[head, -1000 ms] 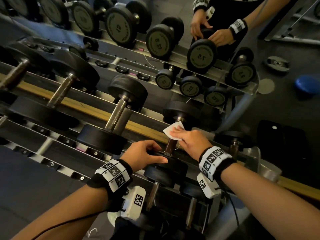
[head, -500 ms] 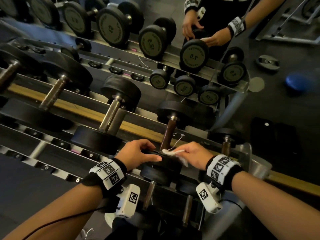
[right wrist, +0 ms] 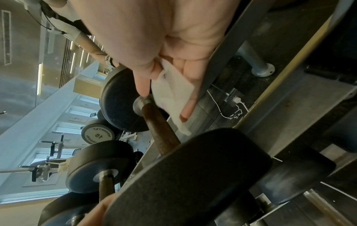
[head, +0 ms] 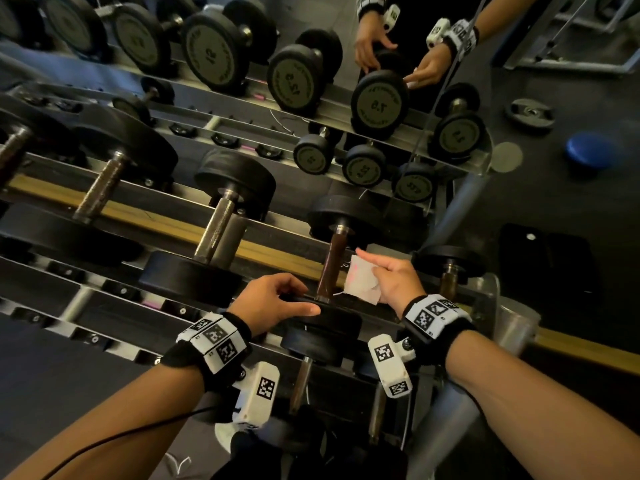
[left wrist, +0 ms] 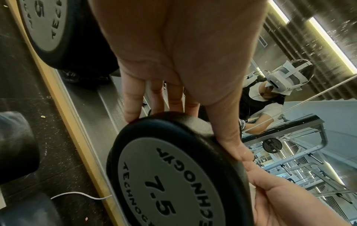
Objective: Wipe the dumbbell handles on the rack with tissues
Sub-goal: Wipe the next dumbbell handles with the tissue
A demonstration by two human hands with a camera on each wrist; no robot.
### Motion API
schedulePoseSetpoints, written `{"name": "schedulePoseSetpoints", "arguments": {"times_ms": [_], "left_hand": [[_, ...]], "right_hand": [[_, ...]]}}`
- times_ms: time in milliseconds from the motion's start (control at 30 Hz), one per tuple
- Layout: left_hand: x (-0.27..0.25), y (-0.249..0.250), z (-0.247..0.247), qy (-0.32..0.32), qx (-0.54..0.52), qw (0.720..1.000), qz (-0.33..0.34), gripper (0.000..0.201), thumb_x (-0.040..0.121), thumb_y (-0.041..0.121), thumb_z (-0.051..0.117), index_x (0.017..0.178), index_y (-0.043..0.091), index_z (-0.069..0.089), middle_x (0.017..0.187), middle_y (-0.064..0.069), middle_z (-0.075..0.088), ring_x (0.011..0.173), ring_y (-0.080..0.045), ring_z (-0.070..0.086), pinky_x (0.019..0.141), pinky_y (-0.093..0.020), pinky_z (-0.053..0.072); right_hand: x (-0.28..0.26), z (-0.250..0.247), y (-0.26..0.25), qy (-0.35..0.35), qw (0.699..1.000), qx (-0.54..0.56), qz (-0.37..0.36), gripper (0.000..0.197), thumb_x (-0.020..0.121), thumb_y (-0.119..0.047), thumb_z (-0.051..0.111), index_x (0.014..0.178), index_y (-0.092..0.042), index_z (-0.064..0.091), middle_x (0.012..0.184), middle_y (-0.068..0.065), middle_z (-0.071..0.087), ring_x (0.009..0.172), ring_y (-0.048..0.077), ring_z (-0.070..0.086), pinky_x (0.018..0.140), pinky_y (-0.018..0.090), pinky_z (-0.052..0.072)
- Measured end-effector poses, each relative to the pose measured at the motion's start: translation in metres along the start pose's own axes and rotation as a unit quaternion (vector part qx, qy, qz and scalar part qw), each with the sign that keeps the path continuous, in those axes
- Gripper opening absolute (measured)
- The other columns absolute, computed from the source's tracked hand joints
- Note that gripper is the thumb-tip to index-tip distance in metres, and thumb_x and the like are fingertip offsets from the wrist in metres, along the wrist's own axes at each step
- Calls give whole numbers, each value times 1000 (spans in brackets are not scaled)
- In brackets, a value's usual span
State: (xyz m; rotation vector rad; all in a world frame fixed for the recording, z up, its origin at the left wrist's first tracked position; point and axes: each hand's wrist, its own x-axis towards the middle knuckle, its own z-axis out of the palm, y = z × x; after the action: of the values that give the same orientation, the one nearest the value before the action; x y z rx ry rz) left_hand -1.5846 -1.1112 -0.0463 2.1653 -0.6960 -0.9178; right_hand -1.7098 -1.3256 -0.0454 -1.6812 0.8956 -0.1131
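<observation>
Metal rack (head: 104,299) of dumbbells (head: 221,223) faces a mirror (head: 450,98).

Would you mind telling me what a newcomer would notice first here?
Probably the white tissue held in the right hand, just right of a brown dumbbell handle on the rack. The left hand grips that dumbbell's near head, marked 7.5.

The right hand (right wrist: 170,38) is holding a white tissue (right wrist: 172,94) between thumb and fingers, just beside the brown handle (right wrist: 160,126) of a dumbbell whose near black head (right wrist: 193,172) is filling the lower frame
</observation>
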Motion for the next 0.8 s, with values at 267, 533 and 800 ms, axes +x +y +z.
{"name": "schedulePoseSetpoints", "arguments": {"times_ms": [267,533,800], "left_hand": [[-2,1,0,0,-2,1000,0,47,54,65,80,92,40,68,92,17,69,89,5,63,75,-15,46],[0,0,0,1,9,1000,1,41,57,62,82,90,44,66,88,21,69,83,16,60,65,-7,43],[0,-1,0,-4,14,1000,2,43,59,61,81,94,42,65,93,19,69,88,7,62,71,-10,44]], "right_hand": [[-1,2,-4,0,1000,-23,-21,26,96,-10,58,119,-11,70,121,10,68,109,18,63,101,34,49],[10,22,-10,88,994,-52,-29,43,95,-5,58,137,-13,57,137,9,58,128,25,52,112,37,38],[23,37,-9,58,998,1,5,28,95,-26,62,120,-18,71,112,6,72,110,24,63,101,36,47]]}}
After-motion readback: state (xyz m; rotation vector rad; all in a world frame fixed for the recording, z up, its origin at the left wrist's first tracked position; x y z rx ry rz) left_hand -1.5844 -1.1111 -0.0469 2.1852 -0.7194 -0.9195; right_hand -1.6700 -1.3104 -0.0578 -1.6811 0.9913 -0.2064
